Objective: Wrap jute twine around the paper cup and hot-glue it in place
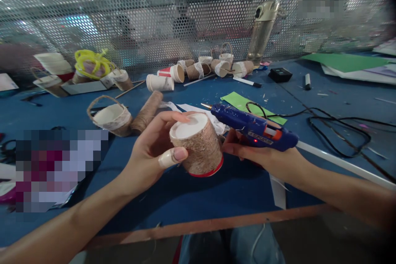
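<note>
My left hand [154, 150] is closed around a paper cup [201, 146] wrapped in brown twine, with a bandage on the thumb. The cup is tilted, its white round end facing up and a red band showing along the lower edge. In my right hand [262, 154] is a blue hot glue gun [247, 126], its red light lit and its metal nozzle pointing left above the cup's far side. A white glue stick [343, 163] sticks out of its back end. The right fingertips are close to the cup's right side; whether they touch it I cannot tell.
A twine-wrapped cup basket [113, 119] and a twine roll [147, 111] sit beyond my left hand. Several cups, a water bottle [262, 33] and a black box [280, 74] stand farther back. Black cord [337, 119] loops at the right, near green paper [236, 101].
</note>
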Tool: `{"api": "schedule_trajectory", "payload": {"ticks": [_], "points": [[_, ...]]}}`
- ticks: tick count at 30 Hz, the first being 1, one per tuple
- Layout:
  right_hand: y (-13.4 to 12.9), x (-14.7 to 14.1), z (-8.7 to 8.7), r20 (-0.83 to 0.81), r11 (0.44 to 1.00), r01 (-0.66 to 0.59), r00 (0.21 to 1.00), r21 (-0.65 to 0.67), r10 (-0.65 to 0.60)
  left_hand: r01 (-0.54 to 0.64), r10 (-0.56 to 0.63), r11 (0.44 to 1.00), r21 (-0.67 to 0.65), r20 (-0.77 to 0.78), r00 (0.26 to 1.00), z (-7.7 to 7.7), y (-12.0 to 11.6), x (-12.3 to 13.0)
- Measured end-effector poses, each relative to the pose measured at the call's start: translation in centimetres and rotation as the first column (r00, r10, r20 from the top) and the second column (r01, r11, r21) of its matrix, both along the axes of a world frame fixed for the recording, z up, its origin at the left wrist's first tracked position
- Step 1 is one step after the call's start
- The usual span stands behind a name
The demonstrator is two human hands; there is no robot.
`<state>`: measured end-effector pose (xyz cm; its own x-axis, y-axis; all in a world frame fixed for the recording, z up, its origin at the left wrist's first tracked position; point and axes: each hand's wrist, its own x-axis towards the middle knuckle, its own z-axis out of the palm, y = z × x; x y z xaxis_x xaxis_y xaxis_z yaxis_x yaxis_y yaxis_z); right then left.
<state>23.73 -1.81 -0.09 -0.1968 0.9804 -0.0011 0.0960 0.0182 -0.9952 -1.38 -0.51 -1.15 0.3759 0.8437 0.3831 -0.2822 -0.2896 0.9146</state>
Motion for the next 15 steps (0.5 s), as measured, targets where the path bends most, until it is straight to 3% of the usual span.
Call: {"api": "schedule_trajectory", "payload": {"ticks": [7,11,15], "points": [[-0.29,-0.50,-0.64,-0.133,0.998,0.057,0.990,0.031,-0.052,0.037,-0.043,0.993,-0.109,-0.051,0.998,0.09,-0.46,0.29],[-0.46,-0.56,-0.70,-0.102,0.995,0.044,0.994,0.092,-0.035,-0.035,0.011,0.977,-0.209,-0.118,0.993,0.00,-0.57,0.67],[-0.31,-0.22,-0.72,-0.034,0.994,0.038,0.999,0.105,-0.034,-0.080,0.067,0.958,-0.275,-0.058,0.996,0.19,-0.46,0.80]]}}
